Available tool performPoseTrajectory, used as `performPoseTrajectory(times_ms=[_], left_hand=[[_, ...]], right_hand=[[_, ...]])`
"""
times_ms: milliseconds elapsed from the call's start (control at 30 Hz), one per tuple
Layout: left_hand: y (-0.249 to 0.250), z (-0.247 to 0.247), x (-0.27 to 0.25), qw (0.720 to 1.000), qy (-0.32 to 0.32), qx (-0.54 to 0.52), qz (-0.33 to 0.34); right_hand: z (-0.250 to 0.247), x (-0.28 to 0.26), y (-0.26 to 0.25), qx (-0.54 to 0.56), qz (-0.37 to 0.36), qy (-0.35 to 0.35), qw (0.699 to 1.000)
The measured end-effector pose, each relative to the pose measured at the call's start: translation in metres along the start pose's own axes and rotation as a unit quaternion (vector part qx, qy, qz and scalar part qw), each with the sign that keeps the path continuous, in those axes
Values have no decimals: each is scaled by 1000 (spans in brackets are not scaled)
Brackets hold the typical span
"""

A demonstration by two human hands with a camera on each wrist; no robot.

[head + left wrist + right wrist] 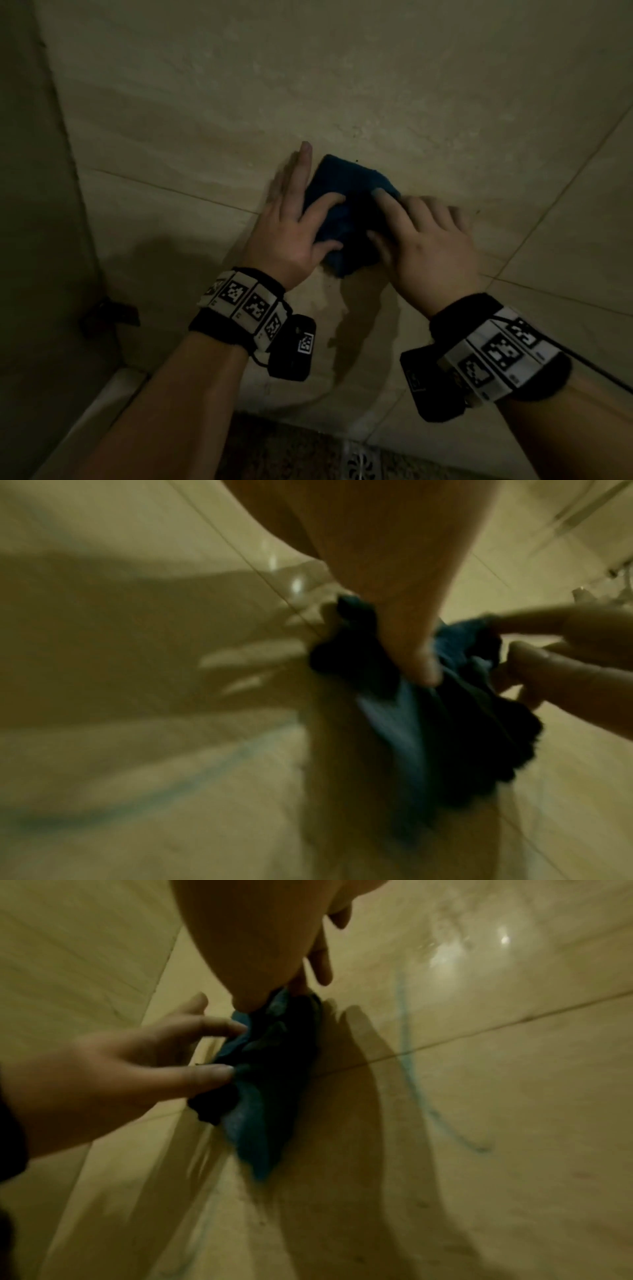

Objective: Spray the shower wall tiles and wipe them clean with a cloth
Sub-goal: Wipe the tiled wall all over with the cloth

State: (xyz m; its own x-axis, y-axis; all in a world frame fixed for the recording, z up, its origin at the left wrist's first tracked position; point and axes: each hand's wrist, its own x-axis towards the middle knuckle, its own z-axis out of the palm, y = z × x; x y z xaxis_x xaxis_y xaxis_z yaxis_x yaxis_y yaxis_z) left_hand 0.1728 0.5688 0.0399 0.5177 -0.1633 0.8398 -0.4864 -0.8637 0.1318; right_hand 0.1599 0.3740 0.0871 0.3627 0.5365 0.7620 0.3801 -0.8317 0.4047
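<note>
A dark blue cloth (346,212) lies bunched against the beige wall tiles (342,85). My left hand (308,219) presses it from the left, thumb and forefinger on the fabric, the other fingers flat on the tile. From the right, my right hand (411,233) lays thumb and forefinger on the cloth, its other fingers spread on the wall. In the left wrist view the left hand (418,656) pushes its thumb into the cloth (462,737). In the right wrist view the right hand (267,961) bears on the cloth (274,1069), and a thin blue streak (411,1069) marks the wet tile. No spray bottle shows.
The side wall (34,171) meets the tiled wall in a corner at left, with a small dark fitting (109,315) low on it. A metal floor drain (359,462) sits below my arms. A pale ledge (102,411) runs along the lower left.
</note>
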Motion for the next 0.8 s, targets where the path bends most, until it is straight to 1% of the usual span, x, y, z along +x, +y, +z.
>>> performPoseTrajectory(times_ms=[67, 133, 233, 300, 400, 467, 533, 567, 667, 733, 800], left_hand=[[-14, -6, -7, 997, -14, 68, 28], [-26, -12, -12, 995, -14, 94, 17], [-35, -18, -18, 996, 0, 86, -13], [-34, -19, -19, 997, -1, 67, -25], [-31, -24, -18, 998, -11, 58, -20], [-33, -30, -16, 998, -26, 62, -11], [-36, -36, -13, 997, -42, 69, 0], [-38, -37, -12, 996, -48, 75, 4], [-45, -37, -11, 996, -48, 78, 4], [-47, -33, -12, 996, -39, 82, 5], [-47, -29, -13, 996, -30, 83, -6]], right_hand=[[4, 5, -8, -20, 22, 8, 1000], [11, 9, -18, -26, 51, 24, 998], [19, 15, -29, -17, 97, 51, 994], [24, 18, -30, -8, 106, 68, 992], [28, 16, -28, 1, 82, 102, 991], [30, 15, -30, 9, 37, 137, 990], [32, 15, -29, 16, -9, 158, 987], [34, 14, -28, 11, -30, 155, 987], [37, 8, -22, -9, -88, 100, 991], [39, 1, -20, 2, -85, 71, 994], [41, -5, -27, 27, -61, 61, 996]])
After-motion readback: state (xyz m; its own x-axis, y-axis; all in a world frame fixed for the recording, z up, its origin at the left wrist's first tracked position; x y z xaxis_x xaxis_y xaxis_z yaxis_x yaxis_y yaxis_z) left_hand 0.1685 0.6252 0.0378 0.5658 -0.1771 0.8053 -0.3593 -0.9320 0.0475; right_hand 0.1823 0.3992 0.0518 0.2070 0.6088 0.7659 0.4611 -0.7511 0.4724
